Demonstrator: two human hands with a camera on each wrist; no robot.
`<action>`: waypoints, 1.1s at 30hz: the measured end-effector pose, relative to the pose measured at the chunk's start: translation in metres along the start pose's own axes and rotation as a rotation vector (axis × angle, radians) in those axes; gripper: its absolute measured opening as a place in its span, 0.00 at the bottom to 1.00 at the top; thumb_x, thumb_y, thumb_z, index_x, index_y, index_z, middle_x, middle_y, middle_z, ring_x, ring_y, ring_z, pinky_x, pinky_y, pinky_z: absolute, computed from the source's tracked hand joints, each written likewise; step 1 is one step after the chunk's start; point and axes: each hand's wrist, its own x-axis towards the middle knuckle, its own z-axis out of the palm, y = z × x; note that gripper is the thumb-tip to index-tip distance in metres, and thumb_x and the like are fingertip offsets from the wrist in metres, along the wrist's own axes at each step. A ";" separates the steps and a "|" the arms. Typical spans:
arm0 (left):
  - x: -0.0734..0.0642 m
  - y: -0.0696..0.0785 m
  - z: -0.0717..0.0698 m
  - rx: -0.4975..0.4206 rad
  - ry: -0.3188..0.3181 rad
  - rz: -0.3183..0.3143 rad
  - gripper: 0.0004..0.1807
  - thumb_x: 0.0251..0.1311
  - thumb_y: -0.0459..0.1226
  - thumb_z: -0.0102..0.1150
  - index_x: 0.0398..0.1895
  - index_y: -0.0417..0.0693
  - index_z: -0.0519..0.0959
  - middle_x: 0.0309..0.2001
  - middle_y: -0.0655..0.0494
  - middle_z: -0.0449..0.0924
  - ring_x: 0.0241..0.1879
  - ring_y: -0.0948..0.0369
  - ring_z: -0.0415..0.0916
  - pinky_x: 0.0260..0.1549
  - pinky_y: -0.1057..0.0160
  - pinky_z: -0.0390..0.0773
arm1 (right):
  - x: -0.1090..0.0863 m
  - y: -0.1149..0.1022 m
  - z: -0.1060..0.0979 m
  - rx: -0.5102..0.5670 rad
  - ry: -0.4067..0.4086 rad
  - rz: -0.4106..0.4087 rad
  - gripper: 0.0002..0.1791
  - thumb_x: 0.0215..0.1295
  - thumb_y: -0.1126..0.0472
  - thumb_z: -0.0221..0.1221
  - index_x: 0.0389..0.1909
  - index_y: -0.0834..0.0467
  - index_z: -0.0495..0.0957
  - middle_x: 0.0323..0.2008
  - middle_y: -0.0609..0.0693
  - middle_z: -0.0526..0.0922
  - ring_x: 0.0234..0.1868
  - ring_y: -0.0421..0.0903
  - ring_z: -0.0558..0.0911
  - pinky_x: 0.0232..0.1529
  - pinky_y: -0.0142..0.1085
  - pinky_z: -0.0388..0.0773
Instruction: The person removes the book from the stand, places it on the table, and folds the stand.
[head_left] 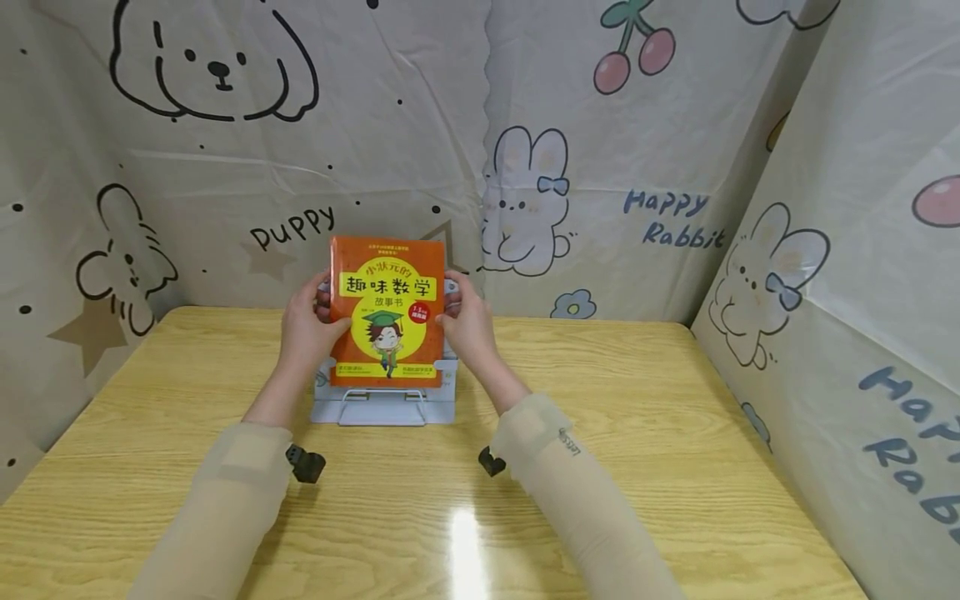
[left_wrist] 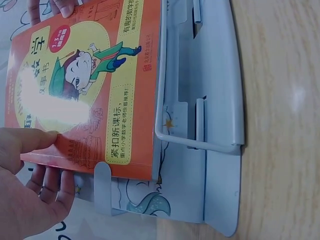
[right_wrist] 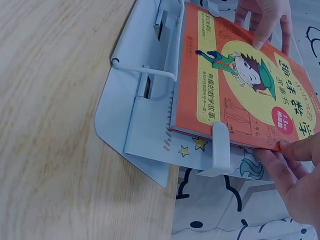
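A person's left hand and right hand pinch an orange book by opposite side edges, thumbs on its front cover, fingers curled behind, as it leans against a pale-blue stand on a wooden table.

Your closed orange book stands upright, cover toward you, against your pale blue stand, left of centre in the head view, side clips overlapping its edges.
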 end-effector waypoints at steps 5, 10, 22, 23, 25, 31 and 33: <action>0.005 0.001 0.000 -0.018 0.004 0.023 0.41 0.55 0.28 0.63 0.71 0.51 0.57 0.48 0.44 0.65 0.44 0.52 0.66 0.47 0.56 0.76 | 0.004 -0.002 -0.002 -0.010 0.006 -0.004 0.37 0.55 0.76 0.61 0.64 0.51 0.63 0.41 0.53 0.77 0.39 0.46 0.80 0.38 0.31 0.82; 0.011 0.003 -0.001 -0.023 0.010 0.057 0.41 0.53 0.27 0.63 0.71 0.49 0.58 0.47 0.44 0.65 0.42 0.54 0.66 0.42 0.60 0.73 | 0.009 -0.003 -0.004 -0.011 0.015 -0.020 0.36 0.55 0.76 0.61 0.64 0.52 0.64 0.40 0.53 0.77 0.39 0.47 0.80 0.39 0.32 0.82; 0.024 0.015 -0.004 -0.024 0.003 0.059 0.42 0.53 0.27 0.63 0.71 0.54 0.58 0.49 0.44 0.65 0.43 0.53 0.66 0.45 0.57 0.75 | 0.023 -0.011 -0.011 0.025 0.031 0.002 0.37 0.54 0.77 0.61 0.64 0.52 0.64 0.41 0.54 0.77 0.39 0.47 0.79 0.38 0.31 0.81; 0.025 0.017 -0.005 -0.027 0.003 0.064 0.42 0.53 0.27 0.63 0.71 0.54 0.58 0.49 0.43 0.65 0.43 0.52 0.67 0.45 0.56 0.75 | 0.024 -0.012 -0.011 0.025 0.033 0.002 0.37 0.54 0.77 0.61 0.64 0.52 0.64 0.41 0.54 0.77 0.39 0.47 0.80 0.38 0.31 0.82; 0.026 0.019 -0.006 -0.036 -0.002 0.069 0.42 0.54 0.27 0.63 0.71 0.54 0.58 0.49 0.43 0.65 0.43 0.52 0.67 0.45 0.55 0.76 | 0.026 -0.013 -0.013 0.028 0.036 0.004 0.37 0.54 0.77 0.61 0.64 0.52 0.64 0.41 0.54 0.77 0.40 0.47 0.80 0.39 0.32 0.82; 0.031 0.023 -0.007 -0.056 -0.016 0.082 0.42 0.55 0.28 0.62 0.72 0.57 0.57 0.50 0.44 0.64 0.45 0.51 0.67 0.48 0.53 0.75 | 0.030 -0.014 -0.016 0.031 0.049 0.012 0.36 0.55 0.76 0.61 0.64 0.51 0.64 0.41 0.54 0.78 0.40 0.47 0.81 0.40 0.33 0.82; 0.032 0.023 -0.008 -0.052 -0.022 0.089 0.42 0.55 0.28 0.62 0.72 0.58 0.56 0.51 0.43 0.64 0.46 0.50 0.67 0.49 0.52 0.75 | 0.031 -0.015 -0.018 0.046 0.047 0.010 0.36 0.54 0.77 0.61 0.63 0.51 0.64 0.40 0.55 0.79 0.39 0.48 0.81 0.39 0.33 0.82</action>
